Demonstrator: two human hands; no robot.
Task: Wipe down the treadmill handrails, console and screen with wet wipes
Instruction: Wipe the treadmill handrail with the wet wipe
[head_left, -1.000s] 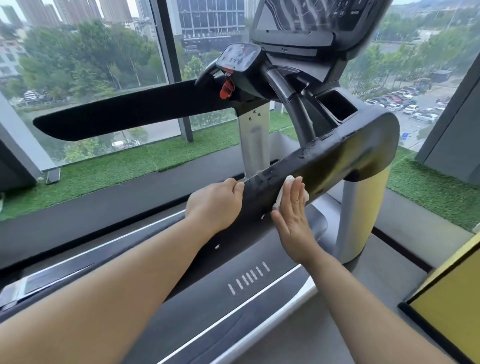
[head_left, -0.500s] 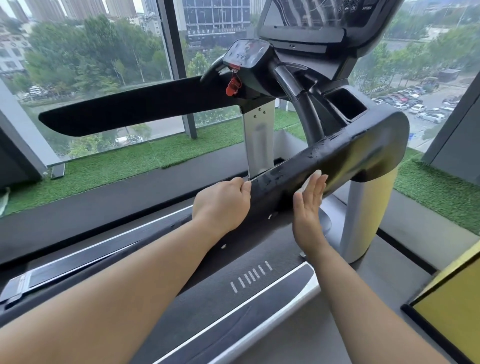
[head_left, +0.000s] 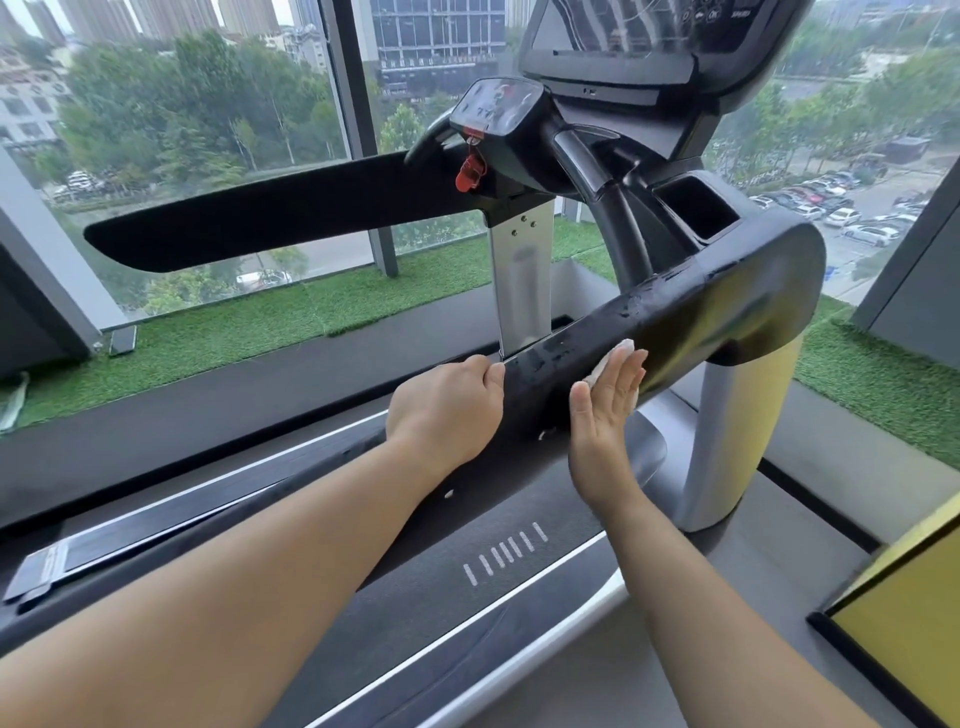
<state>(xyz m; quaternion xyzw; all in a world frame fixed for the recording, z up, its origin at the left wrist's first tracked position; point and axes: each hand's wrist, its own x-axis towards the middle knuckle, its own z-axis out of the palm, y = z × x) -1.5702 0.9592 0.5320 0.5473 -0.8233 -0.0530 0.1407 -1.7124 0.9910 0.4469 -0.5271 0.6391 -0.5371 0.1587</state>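
The right black handrail of the treadmill runs from the centre up to the right and shows wet streaks. My right hand lies flat with straight fingers against its outer side, pressing a white wet wipe onto it; only the wipe's edges show. My left hand grips the same rail's inner side just left of the right hand, fingers curled over the top. The left handrail stretches across the window. The console and the screen sit above.
A red safety clip hangs under the console. A cup holder recess opens behind the right rail. The belt deck lies below my arms. Artificial grass borders the window, and a yellow panel stands at the right.
My right hand with the wipe has slid a little up the rail's outer side and back; the wipe shows above the fingertips again. My left hand keeps its grip.
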